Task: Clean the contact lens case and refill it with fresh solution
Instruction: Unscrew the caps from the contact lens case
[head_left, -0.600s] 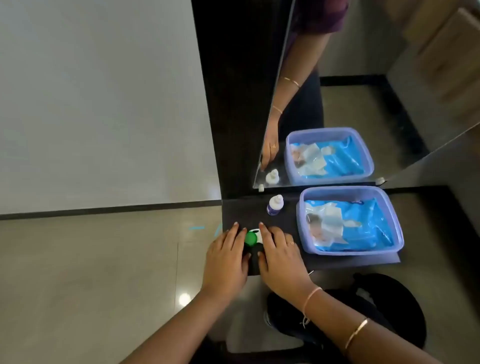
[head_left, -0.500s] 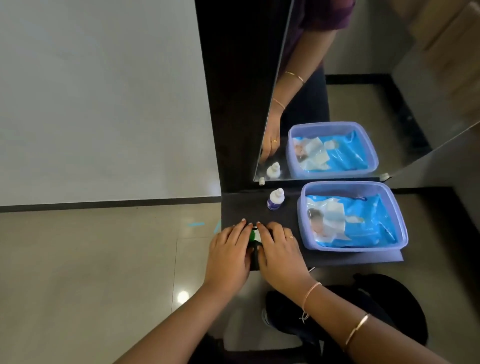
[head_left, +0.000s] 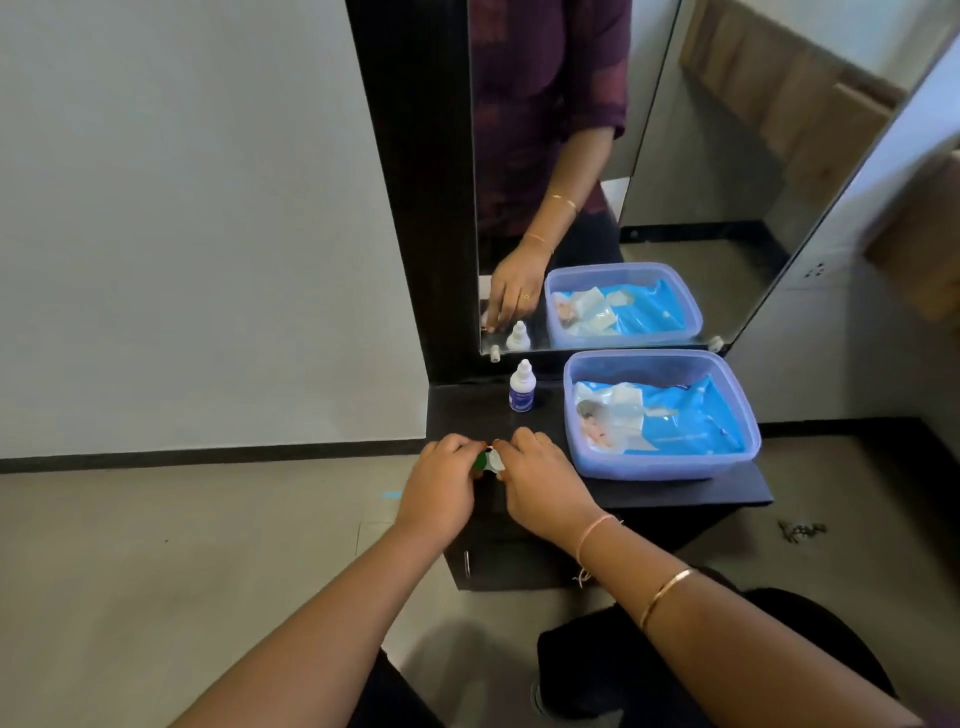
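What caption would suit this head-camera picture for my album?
Left hand and right hand grip the contact lens case at a dark shelf, near a small bottle and a plastic tub.

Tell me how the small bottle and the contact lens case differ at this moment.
The small bottle stands free and untouched; the contact lens case is gripped between the left hand and right hand. The bottle is in full view, white with a dark label; the case is mostly hidden, showing only green and white. Both are over the dark shelf.
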